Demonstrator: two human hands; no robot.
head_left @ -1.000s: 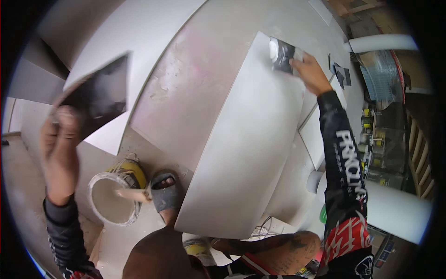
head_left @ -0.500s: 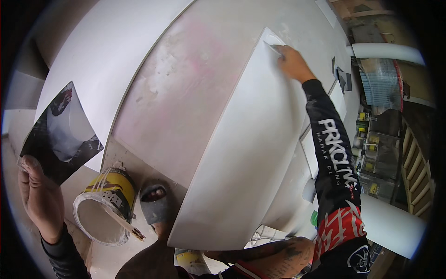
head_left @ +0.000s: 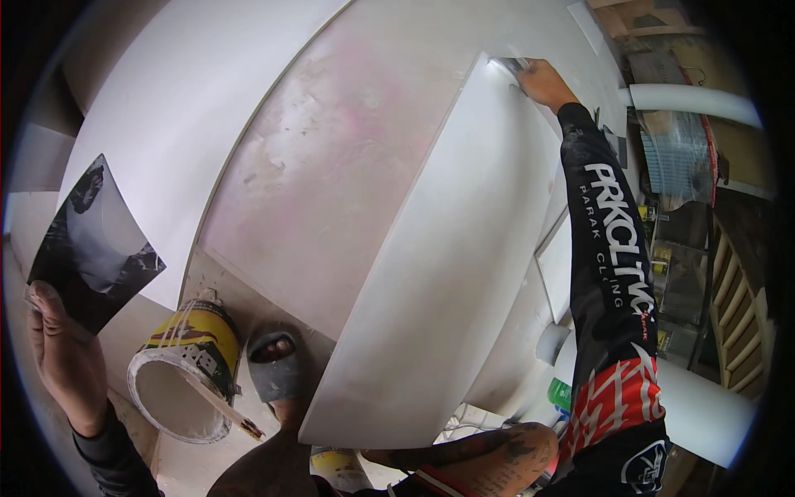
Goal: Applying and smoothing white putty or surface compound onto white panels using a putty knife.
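Left hand (head_left: pixel 62 356) down at the lower left, beside the paint bucket (head_left: pixel 186 373), fingers clamped on the bottom edge of a dark square plate (head_left: pixel 91 244) smeared with grey filler, plate tilted up and away from the bucket. Right hand (head_left: pixel 542 83) stretched far above the bucket, at the top corner of the white panel (head_left: pixel 439 273), fingers closed on a small scraper (head_left: pixel 512 66) pressed against that corner. Stir stick (head_left: pixel 219 398) leaning across the bucket rim. Grey shoe (head_left: pixel 273 373) just right of the bucket.

Risks, as a judgement: filler sliding off the tilted plate toward the bucket or floor; with the arm at full reach, a slip of the scraper gouging the panel edge; bucket close to the foot, easily kicked.

Scraper blade mostly hidden by the hand, shape hard to tell. Second yellow can (head_left: pixel 335 468) below the bucket cut off by the knee. Shelves far right of the bucket too blurred to read.
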